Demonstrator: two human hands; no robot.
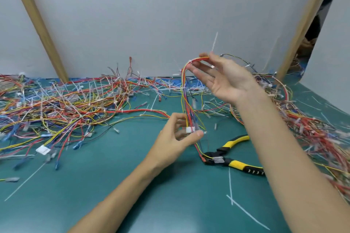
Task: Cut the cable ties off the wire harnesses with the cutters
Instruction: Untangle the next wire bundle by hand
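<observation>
A multicoloured wire harness (184, 91) hangs in an arch between my two hands above the green mat. My left hand (178, 134) pinches its lower end at a white connector (190, 129). My right hand (223, 79) is raised, thumb and fingertips holding the harness's upper bend, the other fingers spread. White cable ties (183, 88) wrap the bundle; one tie tail (214, 42) sticks up above my right hand. The yellow-and-black cutters (227, 157) lie on the mat below my right forearm, with no hand on them.
A big tangle of harnesses (62, 104) covers the mat's left and back. Another heap (312, 130) lies at the right. Cut white tie pieces (230, 181) are scattered on the green mat (113, 176). A grey wall (151, 24) with wooden strips stands behind.
</observation>
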